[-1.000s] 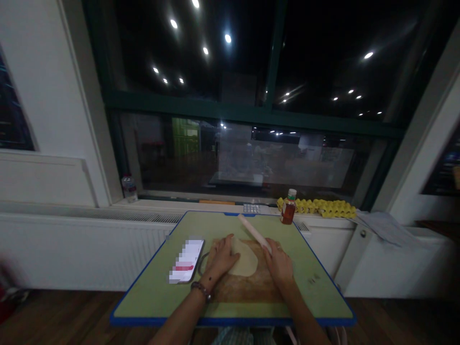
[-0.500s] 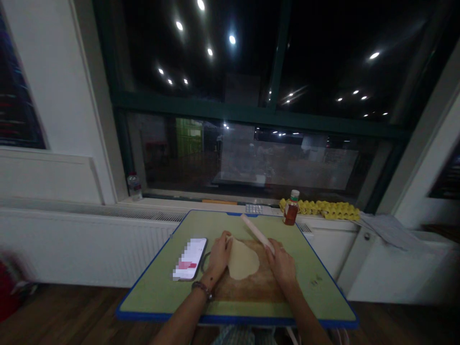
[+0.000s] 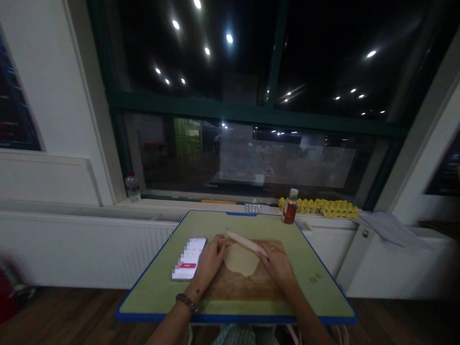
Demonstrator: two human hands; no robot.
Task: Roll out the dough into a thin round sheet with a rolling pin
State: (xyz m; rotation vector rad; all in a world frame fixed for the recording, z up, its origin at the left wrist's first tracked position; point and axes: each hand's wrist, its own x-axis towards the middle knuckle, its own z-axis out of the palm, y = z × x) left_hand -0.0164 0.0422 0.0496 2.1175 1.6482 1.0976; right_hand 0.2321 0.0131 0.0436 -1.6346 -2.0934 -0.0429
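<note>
Right hand (image 3: 277, 263) closed round the near end of the rolling pin (image 3: 243, 240), which slants over the far side of the flat dough (image 3: 240, 262) on the wooden board (image 3: 247, 290)! Left hand (image 3: 211, 255), fingers half curled, at the dough's left edge; whether it grips anything, can't tell.

The scene is viewed by one camera worn on the person's head, faced forward and tipped down. The desk (image 3: 154, 297) is looked down on from just behind its near edge and is placed at the lower middle of the frame, the hands (image 3: 278, 264) being seen from above at close range. Most of the upper frame is filled by the window (image 3: 247, 109), faced nearly head-on from farther off.
</note>
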